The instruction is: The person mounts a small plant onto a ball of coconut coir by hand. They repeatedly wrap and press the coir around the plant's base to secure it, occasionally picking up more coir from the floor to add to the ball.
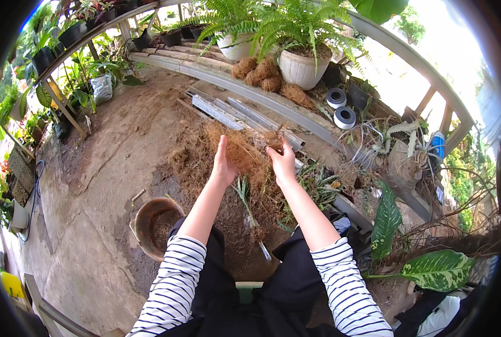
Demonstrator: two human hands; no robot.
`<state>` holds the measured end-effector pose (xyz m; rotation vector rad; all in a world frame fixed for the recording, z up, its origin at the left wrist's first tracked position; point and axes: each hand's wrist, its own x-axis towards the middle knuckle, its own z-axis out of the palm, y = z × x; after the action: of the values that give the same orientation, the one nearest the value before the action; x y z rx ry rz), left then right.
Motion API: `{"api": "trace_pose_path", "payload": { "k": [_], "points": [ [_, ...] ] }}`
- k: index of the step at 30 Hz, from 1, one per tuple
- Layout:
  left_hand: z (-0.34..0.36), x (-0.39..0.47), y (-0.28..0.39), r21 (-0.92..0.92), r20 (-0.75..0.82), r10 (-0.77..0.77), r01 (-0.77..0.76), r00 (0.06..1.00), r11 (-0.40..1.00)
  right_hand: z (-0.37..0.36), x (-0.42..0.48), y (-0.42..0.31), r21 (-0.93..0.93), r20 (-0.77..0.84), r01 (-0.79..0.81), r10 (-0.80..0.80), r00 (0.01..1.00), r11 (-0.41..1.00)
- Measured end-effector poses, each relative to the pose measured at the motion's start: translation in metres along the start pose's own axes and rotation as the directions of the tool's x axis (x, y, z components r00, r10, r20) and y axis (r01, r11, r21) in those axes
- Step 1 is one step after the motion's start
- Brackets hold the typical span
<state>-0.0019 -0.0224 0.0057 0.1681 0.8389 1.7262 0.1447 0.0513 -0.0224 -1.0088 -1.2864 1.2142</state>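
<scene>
Loose brown coconut fibre [242, 152] lies between my two hands, above a heap of fibre on the ground. My left hand [224, 165] is upright with its palm against the fibre's left side, fingers extended. On the other side, my right hand [283, 160] pinches a small tuft of the fibre between thumb and fingers. Below the hands, a small uprooted plant [244, 193] with pale green leaves and roots lies on the soil, near a metal tool's tip [265, 251]. An empty-looking brown bucket [146, 227] stands left of my knees.
Metal channels [216, 111] lie beyond the heap. Behind a low ledge are rolled fibre balls [264, 72], a white pot with a fern [303, 69] and two rolls of tape or strip [344, 117]. Cut plants [317, 189] and a variegated leaf [437, 269] lie to the right.
</scene>
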Motion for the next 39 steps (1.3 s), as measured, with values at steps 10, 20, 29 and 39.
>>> {"api": "trace_pose_path", "payload": {
  "k": [10,20,29,39],
  "points": [
    [-0.032,0.038,-0.018,0.127,-0.128,0.145,-0.129,0.981,0.983,0.044,-0.035,-0.023,-0.376,0.278,0.502,-0.422,0.863,0.779],
    [-0.029,0.031,0.004,0.024,0.141,0.065,-0.069,0.988,0.997,0.061,-0.048,-0.019,-0.757,0.514,0.581,-0.277,0.812,0.298],
    [-0.02,0.022,0.022,0.079,0.097,-0.055,0.048,0.994,0.996,0.043,-0.005,-0.019,-0.094,0.274,-0.033,0.057,0.96,0.995],
    [-0.037,0.025,0.029,0.13,0.147,0.002,-0.021,0.989,0.991,0.07,-0.023,-0.029,0.197,0.41,-0.32,0.219,0.886,0.927]
  ]
}}
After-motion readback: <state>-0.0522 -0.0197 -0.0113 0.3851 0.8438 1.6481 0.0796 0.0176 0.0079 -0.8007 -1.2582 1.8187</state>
